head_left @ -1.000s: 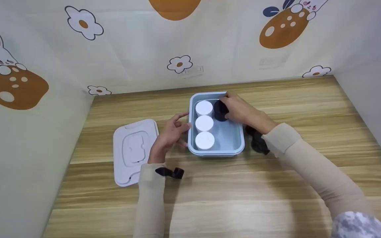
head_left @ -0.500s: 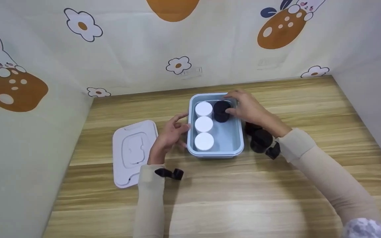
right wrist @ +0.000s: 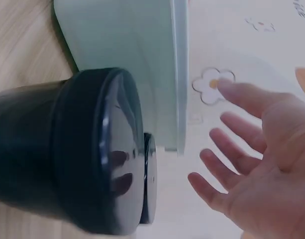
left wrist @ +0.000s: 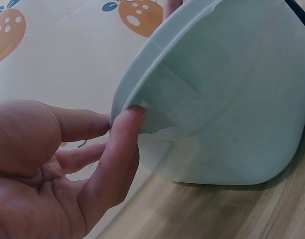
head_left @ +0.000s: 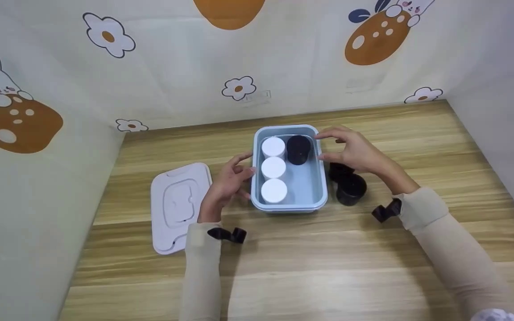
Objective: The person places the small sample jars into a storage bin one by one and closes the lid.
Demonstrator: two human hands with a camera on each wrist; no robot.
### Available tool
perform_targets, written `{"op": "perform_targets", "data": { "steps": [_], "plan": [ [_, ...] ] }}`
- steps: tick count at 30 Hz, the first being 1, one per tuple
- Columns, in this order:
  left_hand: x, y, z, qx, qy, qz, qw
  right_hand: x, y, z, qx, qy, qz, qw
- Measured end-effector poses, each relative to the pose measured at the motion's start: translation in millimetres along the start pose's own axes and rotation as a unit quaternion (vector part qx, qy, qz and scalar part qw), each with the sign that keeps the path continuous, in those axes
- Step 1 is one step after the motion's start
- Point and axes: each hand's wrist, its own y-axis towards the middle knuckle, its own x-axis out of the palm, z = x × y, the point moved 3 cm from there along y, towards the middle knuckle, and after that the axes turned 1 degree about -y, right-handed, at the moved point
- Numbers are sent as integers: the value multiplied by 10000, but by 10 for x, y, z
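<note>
A light blue plastic box (head_left: 289, 207) stands uncovered on the table. Along its left side sit several white-topped round jars (head_left: 274, 168), and a black jar (head_left: 298, 149) occupies the back right corner. My left hand (head_left: 229, 180) holds the box's left edge; the left wrist view has a finger and thumb pinching the rim (left wrist: 137, 74). Just beyond the right rim hovers my right hand (head_left: 358, 150), its fingers spread around nothing. Below it, outside the box, stand a black lidded jar (head_left: 351, 189) and another black jar (head_left: 341, 171), partly hidden in the head view.
A white lid (head_left: 167, 209) lies on the wooden table (head_left: 310, 267), left of the box and partly under the left forearm. Patterned walls (head_left: 172, 58) enclose the back and left. Each sleeve carries a black wrist mount, such as the right one (head_left: 387, 210).
My right hand has let go of the black jar inside the box and moved right, past the rim. The black jars outside have come into fuller view. My left hand has stayed put.
</note>
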Motion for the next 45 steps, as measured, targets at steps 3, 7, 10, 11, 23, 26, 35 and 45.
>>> {"op": "perform_targets", "data": {
  "steps": [3,7,10,11,23,26,35,45],
  "plan": [
    [-4,2,-6,-33,-20,24,10000,-44,-69,67,-61,225,34,9997],
    [-5,9,-3,-28,24,30,10000,-107,-158,154,-39,428,88,9990],
    [-2,15,2,-34,55,17,10000,-153,-213,232,-27,673,161,9976],
    [-1,14,3,-32,57,18,10000,-166,-230,264,-13,806,182,9966],
    [-2,5,33,18,144,-27,9999,-247,-416,649,543,1953,142,9791],
    [1,1,22,26,152,-13,9999,-227,-457,759,760,2113,176,9743],
    [31,22,22,-5,-62,-104,9999,-223,-509,938,1198,2165,250,9686],
    [-5,7,1,-76,9,-56,10000,-154,-568,1093,1340,2456,-185,9599]
  ]
}}
